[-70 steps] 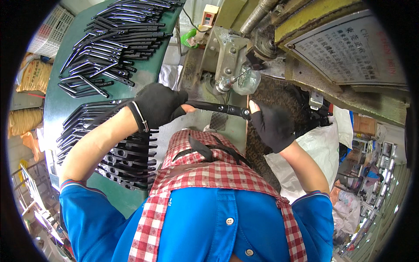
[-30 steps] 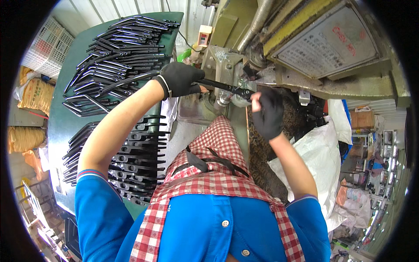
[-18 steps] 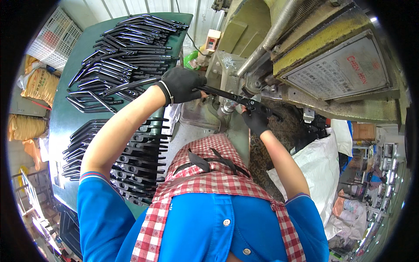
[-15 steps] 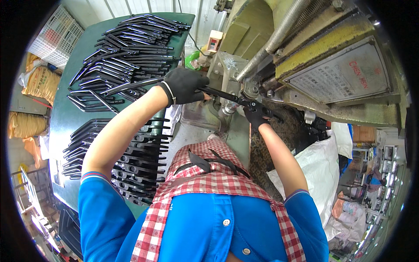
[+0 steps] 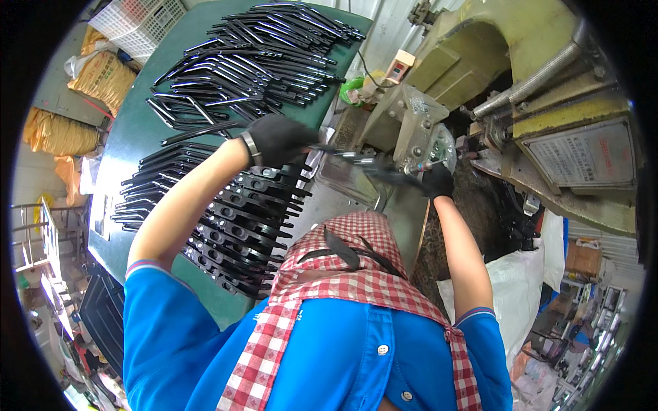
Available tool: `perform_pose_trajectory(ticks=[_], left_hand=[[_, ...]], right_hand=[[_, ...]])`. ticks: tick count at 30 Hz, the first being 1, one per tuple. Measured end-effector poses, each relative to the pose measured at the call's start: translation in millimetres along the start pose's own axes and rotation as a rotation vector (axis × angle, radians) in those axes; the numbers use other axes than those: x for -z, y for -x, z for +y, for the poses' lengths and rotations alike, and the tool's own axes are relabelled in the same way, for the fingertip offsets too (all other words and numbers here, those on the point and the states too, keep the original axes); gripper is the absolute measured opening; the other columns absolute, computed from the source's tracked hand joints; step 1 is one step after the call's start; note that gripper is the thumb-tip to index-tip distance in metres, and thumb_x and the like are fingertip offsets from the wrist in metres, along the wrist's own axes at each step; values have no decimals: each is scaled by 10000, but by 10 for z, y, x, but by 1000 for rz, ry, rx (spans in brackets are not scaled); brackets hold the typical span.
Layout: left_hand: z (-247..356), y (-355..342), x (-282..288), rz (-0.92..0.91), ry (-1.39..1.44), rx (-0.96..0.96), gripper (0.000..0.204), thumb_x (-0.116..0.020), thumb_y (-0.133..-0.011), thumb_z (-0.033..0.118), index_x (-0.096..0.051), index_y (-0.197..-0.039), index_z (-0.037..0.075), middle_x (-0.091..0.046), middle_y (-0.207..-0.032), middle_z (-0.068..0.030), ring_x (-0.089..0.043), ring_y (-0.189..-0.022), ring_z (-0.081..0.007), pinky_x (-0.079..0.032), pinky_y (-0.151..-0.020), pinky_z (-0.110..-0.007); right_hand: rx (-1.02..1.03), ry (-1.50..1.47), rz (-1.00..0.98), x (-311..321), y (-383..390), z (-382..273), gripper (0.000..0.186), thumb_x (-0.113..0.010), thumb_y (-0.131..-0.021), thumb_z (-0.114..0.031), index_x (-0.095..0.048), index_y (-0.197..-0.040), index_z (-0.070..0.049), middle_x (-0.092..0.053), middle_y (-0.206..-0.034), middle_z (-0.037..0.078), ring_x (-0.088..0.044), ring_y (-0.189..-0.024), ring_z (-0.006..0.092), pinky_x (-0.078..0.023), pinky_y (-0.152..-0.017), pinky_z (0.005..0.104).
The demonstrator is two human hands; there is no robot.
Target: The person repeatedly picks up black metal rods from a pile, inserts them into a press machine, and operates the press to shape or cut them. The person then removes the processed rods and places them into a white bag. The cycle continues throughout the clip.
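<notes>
Both my hands wear black gloves and are raised between the green table and the machine. A long black metal part [image 5: 370, 164], smeared by motion, spans the gap between them. My left hand [image 5: 277, 140] is closed round its left portion, and a black rod [image 5: 205, 131] shows on the far side of that wrist. My right hand [image 5: 439, 183] grips the part's other end, just in front of the machine's metal fixture [image 5: 419, 130]. The finger details of both hands are blurred or turned away.
On the green table [image 5: 137, 144] lie piles of black bent rods [image 5: 240, 68] and a row of black rods with holed flat ends [image 5: 236, 229]. The green press machine [image 5: 541, 41] stands at right, with a white sack [image 5: 507, 281] below. White crates [image 5: 137, 27] stand far left.
The view has swung, so table and machine sit further right in the picture. My hands have drawn the black part leftward from the machine's fixture, still holding it at both ends.
</notes>
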State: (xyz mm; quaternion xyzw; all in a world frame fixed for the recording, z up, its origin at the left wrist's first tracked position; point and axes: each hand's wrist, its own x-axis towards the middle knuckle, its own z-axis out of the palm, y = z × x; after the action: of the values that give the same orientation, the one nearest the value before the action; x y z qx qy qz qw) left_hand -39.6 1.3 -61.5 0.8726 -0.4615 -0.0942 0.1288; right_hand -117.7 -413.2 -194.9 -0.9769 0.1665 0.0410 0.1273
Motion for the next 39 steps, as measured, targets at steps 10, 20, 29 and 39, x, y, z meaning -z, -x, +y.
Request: perform_pose_trajectory(ticks=[10, 20, 29, 39], left_hand=[[-956, 1834, -894, 384, 125, 581, 230, -574, -825, 210, -660, -1007, 99, -639, -1007, -113, -599, -934, -353, -489, -806, -423], [-1932, 1324, -714, 158, -294, 779, 503, -662, -756, 59, -596, -1222, 237, -530, -1301, -117, -516, -1178, -354, -451, -967, -425], [-2467, 1213, -811, 272, -306, 364, 328, -552, -788, 21, -604, -1096, 124, -604, -1152, -95, -551, -1106, -330, -483, -866, -409], [-863, 132, -9, 498, -404, -37, 435, -652, -714, 75, -600, -1141, 140, -600, -1049, -85, -570, -984, -301, -470, -845, -395]], right_hand=[[-36, -876, 65, 48, -160, 376, 92, -661, -849, -153, -632, -893, -76, -620, -776, 56, -608, -714, 188, -484, -636, 351], [7, -1366, -131, 1180, 650, -593, 252, -671, -876, -262, -667, -975, -31, -673, -856, 50, -645, -791, 146, -504, -769, 308], [153, -812, 163, 560, 1225, 376, 181, -678, -833, -151, -629, -976, -51, -681, -833, 107, -657, -786, 216, -506, -709, 344], [-555, 489, -321, 412, 1831, 2379, 461, -566, -833, -476, -698, -1060, -97, -654, -1071, 189, -625, -1023, 338, -491, -878, 431]])
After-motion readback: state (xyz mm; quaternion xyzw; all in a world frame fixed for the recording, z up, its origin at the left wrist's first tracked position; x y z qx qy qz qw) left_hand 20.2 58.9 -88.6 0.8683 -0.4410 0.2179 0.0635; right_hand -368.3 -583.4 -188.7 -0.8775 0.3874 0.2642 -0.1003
